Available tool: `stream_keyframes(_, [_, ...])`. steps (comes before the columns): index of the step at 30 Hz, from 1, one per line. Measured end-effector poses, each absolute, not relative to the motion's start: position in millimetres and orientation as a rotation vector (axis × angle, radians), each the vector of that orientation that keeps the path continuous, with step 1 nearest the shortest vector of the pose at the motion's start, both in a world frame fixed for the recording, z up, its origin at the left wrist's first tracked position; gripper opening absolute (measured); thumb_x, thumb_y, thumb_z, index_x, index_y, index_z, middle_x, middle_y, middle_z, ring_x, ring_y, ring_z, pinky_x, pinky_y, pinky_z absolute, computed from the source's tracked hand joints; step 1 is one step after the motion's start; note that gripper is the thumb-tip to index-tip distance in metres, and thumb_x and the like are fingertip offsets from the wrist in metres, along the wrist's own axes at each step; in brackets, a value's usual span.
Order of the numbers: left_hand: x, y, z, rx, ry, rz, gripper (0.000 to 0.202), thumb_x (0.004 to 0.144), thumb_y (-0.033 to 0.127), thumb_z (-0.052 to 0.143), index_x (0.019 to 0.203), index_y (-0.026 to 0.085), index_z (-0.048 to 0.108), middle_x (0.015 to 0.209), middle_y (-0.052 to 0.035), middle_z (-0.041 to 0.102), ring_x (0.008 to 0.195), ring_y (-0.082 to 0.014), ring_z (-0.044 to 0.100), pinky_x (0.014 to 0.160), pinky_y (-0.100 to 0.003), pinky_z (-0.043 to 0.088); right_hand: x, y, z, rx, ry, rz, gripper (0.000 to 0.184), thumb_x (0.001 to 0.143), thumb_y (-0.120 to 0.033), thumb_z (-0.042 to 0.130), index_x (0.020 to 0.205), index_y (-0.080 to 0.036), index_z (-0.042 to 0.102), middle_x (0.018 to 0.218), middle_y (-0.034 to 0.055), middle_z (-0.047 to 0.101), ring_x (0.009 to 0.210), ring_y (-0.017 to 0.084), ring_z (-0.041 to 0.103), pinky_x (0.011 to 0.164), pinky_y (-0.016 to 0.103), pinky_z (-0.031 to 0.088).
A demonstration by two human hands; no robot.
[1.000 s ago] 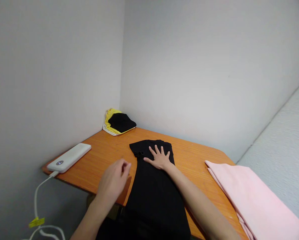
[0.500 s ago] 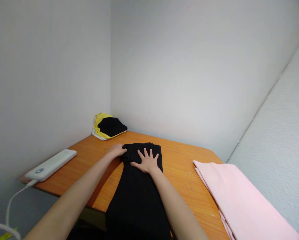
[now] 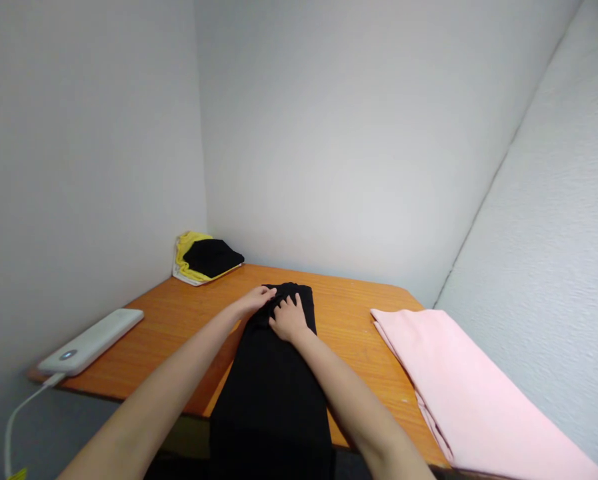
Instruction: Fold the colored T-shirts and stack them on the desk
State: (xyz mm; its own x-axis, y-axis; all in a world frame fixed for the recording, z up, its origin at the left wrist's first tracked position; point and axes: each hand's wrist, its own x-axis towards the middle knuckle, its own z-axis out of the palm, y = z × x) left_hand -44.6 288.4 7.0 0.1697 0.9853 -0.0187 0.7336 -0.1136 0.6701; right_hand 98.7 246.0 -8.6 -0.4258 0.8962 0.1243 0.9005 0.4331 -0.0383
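A long black garment (image 3: 271, 387) lies lengthwise on the orange wooden table (image 3: 359, 333), its far end folded near the back and its near end hanging past the table's front edge. My left hand (image 3: 255, 300) is at the garment's far left corner, with its fingers closed on the cloth. My right hand (image 3: 289, 319) rests on the far end of the garment just beside it, its fingers curled into the fabric. The cloth beneath both hands is hidden.
A folded pink cloth (image 3: 453, 380) lies along the table's right side. A folded yellow, white and black clothing pile (image 3: 209, 259) sits in the far corner. A white power bank (image 3: 91, 341) with a cable (image 3: 13, 420) lies at the left edge. Walls bound the table at the back and left.
My left hand has moved from beside the garment onto its far left corner. My right hand's spread fingers have drawn together. The view has swung, shifting everything left in the frame.
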Motion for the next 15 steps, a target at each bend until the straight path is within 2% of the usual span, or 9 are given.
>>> stream_keyframes(2, [-48.4, 278.0, -1.2, 2.011, 1.556, 0.583, 0.039, 0.093, 0.046, 0.052, 0.117, 0.016, 0.061, 0.126, -0.0093, 0.061, 0.114, -0.0245, 0.058, 0.099, -0.048, 0.045, 96.1, 229.4, -8.1, -1.638, -2.54, 0.027, 0.057, 0.097, -0.044, 0.031, 0.138, -0.009, 0.05, 0.149, 0.0185, 0.037, 0.143, 0.034, 0.019, 0.116, 0.053, 0.008])
stream_keyframes(4, [-52.1, 271.4, -11.1, 2.106, 1.513, 0.524, 0.046, 0.095, 0.05, 0.046, 0.127, 0.018, 0.057, 0.143, -0.0111, 0.05, 0.133, -0.0264, 0.044, 0.11, -0.051, 0.032, 91.2, 205.9, -10.4, -1.599, -2.562, 0.167, 0.066, 0.096, -0.052, 0.031, 0.142, -0.006, 0.045, 0.153, 0.0215, 0.029, 0.143, 0.038, 0.017, 0.115, 0.055, 0.015])
stream_keyframes(7, [-52.5, 267.8, -24.9, 2.224, 1.5, 0.4, 0.057, 0.098, 0.051, 0.032, 0.142, 0.018, 0.044, 0.157, -0.0112, 0.028, 0.148, -0.0267, 0.016, 0.117, -0.05, 0.017, 84.4, 164.3, -13.8, -1.328, -2.637, 0.283, 0.083, 0.092, -0.066, 0.034, 0.148, -0.005, 0.031, 0.155, 0.0236, 0.018, 0.144, 0.039, 0.01, 0.115, 0.057, 0.014])
stream_keyframes(9, [-49.8, 266.0, -30.3, 2.294, 1.511, 0.332, 0.062, 0.096, 0.052, 0.031, 0.147, 0.017, 0.037, 0.159, -0.0111, 0.02, 0.149, -0.0278, 0.006, 0.118, -0.05, 0.013, 83.8, 137.3, -11.7, -1.164, -2.663, 0.311, 0.088, 0.09, -0.068, 0.037, 0.152, -0.006, 0.022, 0.157, 0.0224, 0.012, 0.145, 0.038, 0.003, 0.116, 0.058, 0.011])
stream_keyframes(12, [-45.2, 258.9, -33.2, 2.386, 1.551, 0.297, 0.07, 0.092, 0.055, 0.038, 0.15, 0.017, 0.031, 0.16, -0.0107, 0.015, 0.148, -0.0294, 0.004, 0.118, -0.052, 0.011, 89.8, 101.2, -2.9, -0.968, -2.745, 0.377, 0.089, 0.089, -0.069, 0.042, 0.153, -0.013, 0.018, 0.158, 0.0198, 0.003, 0.144, 0.039, -0.004, 0.115, 0.06, 0.009])
stream_keyframes(15, [-40.5, 249.1, -33.8, 2.443, 1.615, 0.34, 0.066, 0.093, 0.053, 0.036, 0.149, 0.019, 0.033, 0.159, -0.0102, 0.02, 0.148, -0.0296, 0.01, 0.117, -0.054, 0.011, 98.9, 69.1, 1.2, -0.749, -2.832, 0.379, 0.091, 0.086, -0.065, 0.054, 0.154, -0.017, 0.017, 0.157, 0.0205, -0.004, 0.144, 0.039, -0.006, 0.116, 0.059, 0.009])
